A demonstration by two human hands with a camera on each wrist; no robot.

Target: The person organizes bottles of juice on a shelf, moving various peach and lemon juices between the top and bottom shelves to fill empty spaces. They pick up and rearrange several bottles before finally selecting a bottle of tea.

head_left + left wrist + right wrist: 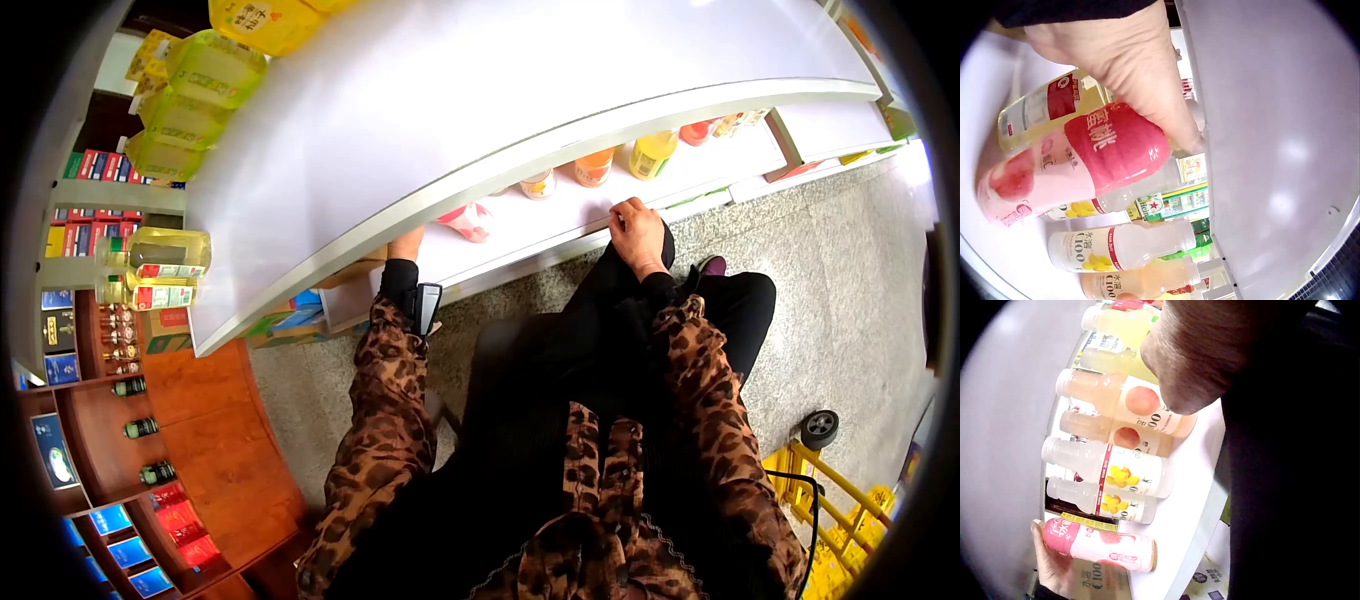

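The left hand reaches under the upper shelf board in the head view. Its grip is round the capped end of a pink peach-drink bottle, as the left wrist view shows; the hand covers the cap. From the right wrist view, the same bottle stands on the lower shelf or just over it, with the left hand at its top. The right hand rests at the knee by the shelf's front edge, fingers loosely curled, holding nothing. Its back fills the top of the right wrist view.
Beside the pink bottle stand white-capped bottles with lemon labels and peach labels, then yellow ones. The white upper board overhangs them. Yellow-green bottles stand at the upper left, and a yellow cart is at the lower right.
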